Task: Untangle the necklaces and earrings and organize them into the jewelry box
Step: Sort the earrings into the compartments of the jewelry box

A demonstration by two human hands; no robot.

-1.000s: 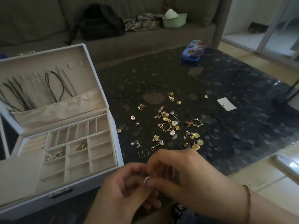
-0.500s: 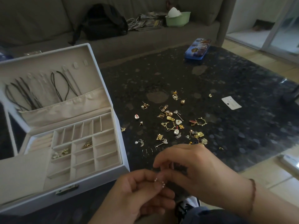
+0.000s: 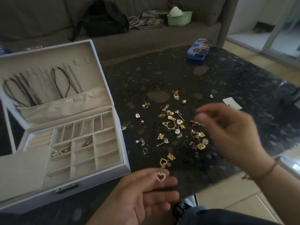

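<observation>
A white jewelry box (image 3: 125,169) stands open at the left of the dark table. Black cord necklaces (image 3: 65,82) hang in its lid, and gold earrings (image 3: 87,143) lie in two of its small compartments. Several loose gold and pearl earrings (image 3: 172,125) lie scattered on the table's middle. My left hand (image 3: 141,195) is low in the view, palm up, and pinches a heart-shaped pearl earring (image 3: 161,176) at its fingertips. My right hand (image 3: 227,132) hovers blurred over the right side of the scatter, its fingers loosely curled with nothing seen in them.
A blue tin (image 3: 198,49) lies at the table's far side and a white card (image 3: 232,103) to the right of the earrings. Behind the table, a sofa holds a black backpack (image 3: 103,18), papers and a green bowl (image 3: 179,17). Tiled floor shows at the right.
My hands, which worked together on one small earring, have parted. The right hand has swung up and right over the scatter. The left hand keeps the heart earring.
</observation>
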